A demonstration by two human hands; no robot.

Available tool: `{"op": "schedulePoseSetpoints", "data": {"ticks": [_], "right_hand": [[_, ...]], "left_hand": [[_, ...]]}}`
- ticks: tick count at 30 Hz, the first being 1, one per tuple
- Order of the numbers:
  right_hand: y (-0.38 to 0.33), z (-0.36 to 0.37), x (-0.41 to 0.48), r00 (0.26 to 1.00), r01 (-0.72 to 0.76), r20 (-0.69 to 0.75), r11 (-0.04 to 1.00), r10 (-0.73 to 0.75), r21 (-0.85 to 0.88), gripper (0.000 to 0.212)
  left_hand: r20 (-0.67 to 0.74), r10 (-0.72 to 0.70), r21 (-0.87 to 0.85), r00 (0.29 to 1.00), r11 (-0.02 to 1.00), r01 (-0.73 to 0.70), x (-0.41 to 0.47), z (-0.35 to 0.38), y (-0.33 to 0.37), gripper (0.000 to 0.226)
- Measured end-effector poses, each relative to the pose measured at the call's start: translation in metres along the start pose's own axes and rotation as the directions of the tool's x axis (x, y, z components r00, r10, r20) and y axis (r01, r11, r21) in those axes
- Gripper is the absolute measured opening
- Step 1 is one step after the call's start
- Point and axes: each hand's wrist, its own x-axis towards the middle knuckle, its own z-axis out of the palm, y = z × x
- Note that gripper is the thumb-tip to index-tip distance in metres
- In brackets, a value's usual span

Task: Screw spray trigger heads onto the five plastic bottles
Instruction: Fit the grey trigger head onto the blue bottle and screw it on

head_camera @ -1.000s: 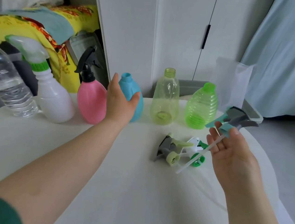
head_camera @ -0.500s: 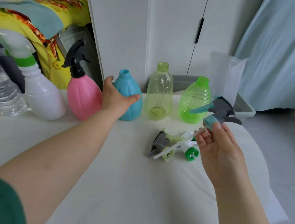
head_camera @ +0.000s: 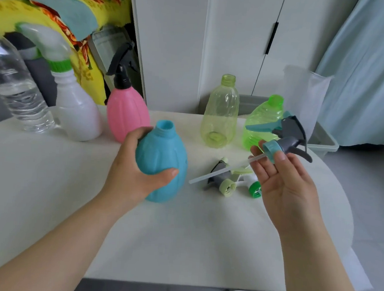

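Pulled forward off the back row now, the open-necked blue plastic bottle (head_camera: 161, 163) is sitting in the left hand (head_camera: 135, 175), fingers wrapping its belly. Right hand (head_camera: 285, 183) is pinching the teal-and-grey trigger head (head_camera: 284, 139) just beside it, over bare white table (head_camera: 178, 241).

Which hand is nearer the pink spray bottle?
Left. The left hand grips the blue bottle just in front of the pink spray bottle; the right hand, holding a trigger head, is well off to its right.
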Motion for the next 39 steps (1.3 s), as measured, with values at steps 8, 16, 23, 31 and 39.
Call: {"op": "schedulePoseSetpoints", "data": {"ticks": [8,16,23,31,39], "right_hand": [[-0.012,0.028,-0.013,0.990,0.138,-0.015,0.984,-0.137,0.117,0.009],[-0.036,0.033,-0.017,0.958,0.286,-0.006,0.957,-0.286,0.055,0.035],[-0.023,0.036,-0.018,0.967,0.234,0.134,0.964,-0.217,-0.126,0.014],[0.000,0.037,-0.019,0.943,0.206,0.330,0.857,-0.046,-0.472,0.030],[0.008,0.038,-0.018,0.925,0.266,0.375,0.812,-0.063,-0.519,0.033]], "left_hand": [[0.101,0.064,0.129,0.993,0.989,-0.077,-0.024,-0.001,0.003,0.071],[0.175,0.158,0.227,0.972,0.954,-0.196,-0.022,0.012,0.008,0.080],[0.172,0.144,0.159,0.975,0.972,-0.171,-0.031,0.031,0.018,0.077],[0.179,0.102,0.084,0.979,0.989,-0.118,-0.031,0.052,0.024,0.078],[0.220,0.072,0.038,0.973,0.996,-0.083,-0.027,0.049,0.023,0.071]]}}
